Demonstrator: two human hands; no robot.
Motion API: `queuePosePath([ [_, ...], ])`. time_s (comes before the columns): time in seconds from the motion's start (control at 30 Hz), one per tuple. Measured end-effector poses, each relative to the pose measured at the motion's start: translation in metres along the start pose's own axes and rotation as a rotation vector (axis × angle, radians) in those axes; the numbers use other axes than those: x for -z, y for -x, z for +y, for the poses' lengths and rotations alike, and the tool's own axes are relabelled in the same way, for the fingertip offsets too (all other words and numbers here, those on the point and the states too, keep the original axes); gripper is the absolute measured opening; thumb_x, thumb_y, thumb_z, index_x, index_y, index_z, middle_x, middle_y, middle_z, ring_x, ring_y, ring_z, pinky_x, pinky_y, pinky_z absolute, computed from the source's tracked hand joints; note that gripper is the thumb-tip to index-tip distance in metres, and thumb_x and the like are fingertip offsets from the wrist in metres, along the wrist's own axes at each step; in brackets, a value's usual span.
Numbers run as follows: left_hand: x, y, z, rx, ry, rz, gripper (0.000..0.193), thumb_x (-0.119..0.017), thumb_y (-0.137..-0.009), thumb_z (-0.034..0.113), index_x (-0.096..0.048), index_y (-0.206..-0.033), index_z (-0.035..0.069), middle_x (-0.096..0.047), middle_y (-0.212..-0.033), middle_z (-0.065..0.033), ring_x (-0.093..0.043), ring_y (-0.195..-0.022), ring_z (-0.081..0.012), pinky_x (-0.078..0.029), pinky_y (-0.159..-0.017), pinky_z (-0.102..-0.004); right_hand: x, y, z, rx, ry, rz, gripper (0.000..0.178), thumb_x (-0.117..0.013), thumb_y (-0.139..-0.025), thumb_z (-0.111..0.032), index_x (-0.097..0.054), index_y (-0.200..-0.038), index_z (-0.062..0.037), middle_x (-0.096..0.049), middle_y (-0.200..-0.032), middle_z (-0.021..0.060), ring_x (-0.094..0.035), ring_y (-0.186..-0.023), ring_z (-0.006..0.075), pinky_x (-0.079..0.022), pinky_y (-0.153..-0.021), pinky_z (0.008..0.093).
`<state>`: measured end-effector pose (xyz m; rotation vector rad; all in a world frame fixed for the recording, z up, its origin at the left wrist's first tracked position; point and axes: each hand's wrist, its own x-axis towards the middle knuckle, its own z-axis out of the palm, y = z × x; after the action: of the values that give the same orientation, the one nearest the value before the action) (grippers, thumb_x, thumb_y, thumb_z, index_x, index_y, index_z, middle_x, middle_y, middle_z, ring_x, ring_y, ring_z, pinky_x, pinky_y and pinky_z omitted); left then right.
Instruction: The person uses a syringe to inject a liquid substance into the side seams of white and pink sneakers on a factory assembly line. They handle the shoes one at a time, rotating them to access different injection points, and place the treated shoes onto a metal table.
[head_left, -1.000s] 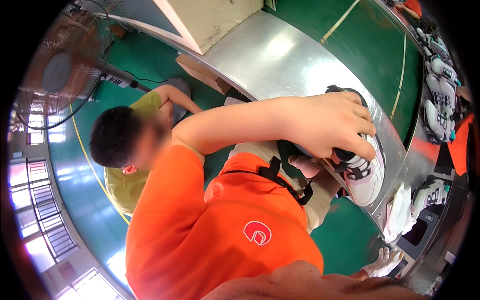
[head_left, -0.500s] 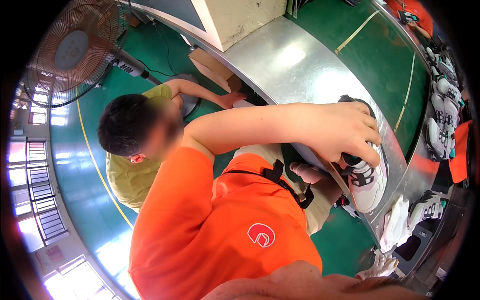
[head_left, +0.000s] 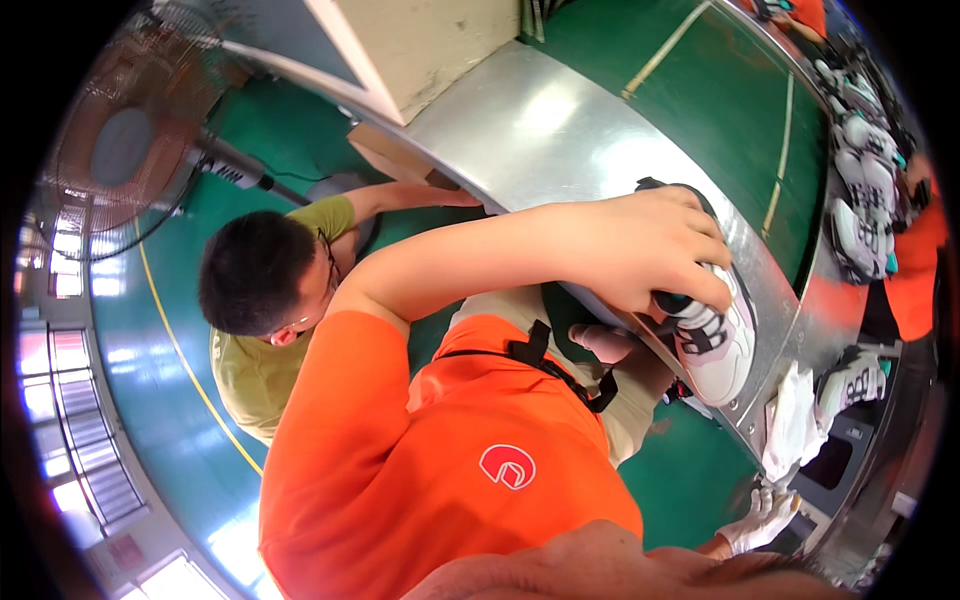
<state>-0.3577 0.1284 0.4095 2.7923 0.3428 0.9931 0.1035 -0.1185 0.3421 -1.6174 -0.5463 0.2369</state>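
Note:
My left hand (head_left: 665, 245), bare, reaches across to the metal bench and is closed over the collar of a white and grey sneaker (head_left: 718, 365) with black trim. The sneaker rests on the bench with its toe toward me; my palm and fingers hide its heel and most of its opening. Low at the right, a white-gloved hand (head_left: 765, 518), which looks like my right, shows its fingers apart with nothing visible in them. Near it lies a white cloth or glove (head_left: 788, 425), beside another white sneaker (head_left: 853, 388).
The metal bench (head_left: 590, 130) curves away under a beige box-shaped housing (head_left: 430, 45). A person in a yellow-green shirt (head_left: 245, 375) bends down at the left, an arm toward the bench's underside. A fan (head_left: 125, 145) stands behind. Several sneakers (head_left: 865, 190) line the right, near people in orange.
The view has shifted, so bench and sneaker appear farther left. My left hand stays on the sneaker. The gloved hand now shows more clearly, fingers spread. The person at left has turned their head slightly.

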Motion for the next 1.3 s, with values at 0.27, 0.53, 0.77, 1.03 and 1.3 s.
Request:
queuePosePath([
  [0.27, 0.007, -0.009, 0.013, 0.153, -0.083, -0.168, 0.056, -0.079, -0.060, 0.011, -0.068, -0.113, 0.023, -0.060, -0.130, -0.0077, -0.056, -0.122, -0.0336, -0.044, -0.098, -0.0484, -0.038, 0.031, -0.041, 0.095, -0.066, -0.273, 0.072, -0.067, -0.086, -0.026, -0.035, -0.144, 0.0000, -0.053, -0.125, 0.0188, -0.062, -0.086, 0.0220, -0.053, -0.073, 0.0311],
  [0.53, 0.003, 0.001, 0.030, 0.185, -0.177, -0.128, 0.033, -0.074, -0.068, 0.018, -0.072, -0.100, 0.025, -0.063, -0.125, -0.0076, -0.058, -0.120, -0.0295, -0.045, -0.098, -0.0459, -0.070, 0.049, -0.065, -0.246, 0.066, -0.567, 0.080, -0.072, -0.065, 0.002, -0.041, -0.139, -0.0007, -0.055, -0.118, 0.0108, -0.057, -0.086, 0.0135, -0.050, -0.076, 0.0259],
  [0.77, -0.004, 0.013, 0.035, 0.210, -0.193, -0.057, 0.025, -0.078, -0.072, 0.026, -0.072, -0.096, 0.027, -0.065, -0.124, -0.0060, -0.060, -0.118, -0.0281, -0.046, -0.098, -0.0433, -0.078, 0.041, -0.077, -0.139, 0.058, -0.580, 0.084, -0.080, -0.064, -0.015, -0.043, -0.137, 0.0017, -0.057, -0.115, 0.0103, -0.058, -0.081, 0.0121, -0.050, -0.072, 0.0251],
  [1.03, 0.002, 0.002, 0.031, 0.245, -0.143, -0.080, 0.025, -0.078, -0.074, 0.021, -0.070, -0.096, 0.030, -0.066, -0.122, -0.0048, -0.061, -0.117, -0.0283, -0.045, -0.100, -0.0430, -0.098, 0.023, -0.099, -0.156, 0.176, -0.638, 0.069, -0.063, -0.069, 0.001, -0.046, -0.136, 0.0007, -0.055, -0.106, 0.0061, -0.057, -0.080, 0.0109, -0.048, -0.072, 0.0234],
  [1.3, 0.007, -0.010, 0.024, 0.266, -0.115, -0.116, 0.025, -0.077, -0.073, 0.021, -0.070, -0.096, 0.029, -0.067, -0.121, -0.0046, -0.062, -0.114, -0.0283, -0.046, -0.099, -0.0425, -0.098, 0.018, -0.102, -0.264, -0.030, -0.951, 0.072, -0.072, -0.075, -0.040, -0.053, -0.134, -0.0044, -0.061, -0.116, 0.0118, -0.062, -0.087, 0.0248, -0.048, -0.091, 0.0408],
])
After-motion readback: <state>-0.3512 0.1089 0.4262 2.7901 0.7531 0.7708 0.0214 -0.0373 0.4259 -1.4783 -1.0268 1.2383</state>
